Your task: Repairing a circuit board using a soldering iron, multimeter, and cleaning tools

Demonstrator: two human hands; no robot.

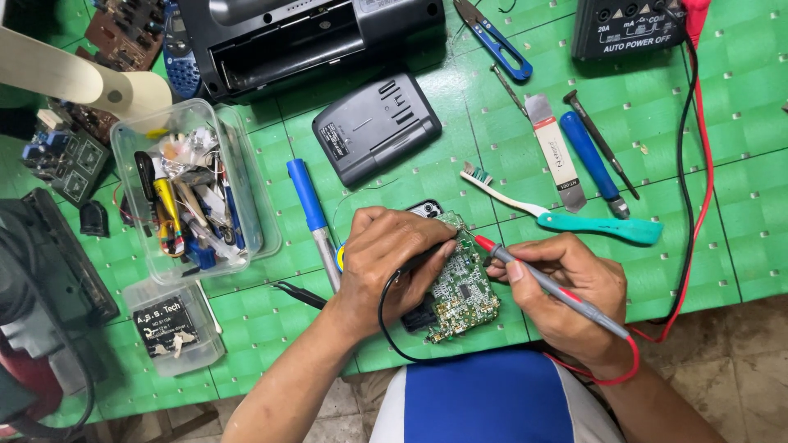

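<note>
both hands [394, 262] press probes onto green circuit board [464, 291].

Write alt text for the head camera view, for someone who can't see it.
Seen from above, a left hand presses a black probe on a green circuit board while the right hand touches a red probe to it. On the green table lie a toothbrush, blue screwdriver, and a clear parts box.

I see a black rectangular label [165, 327] on the small clear box [174, 328], lower left; a white-lettered black meter panel [630, 25], upper right.
</note>
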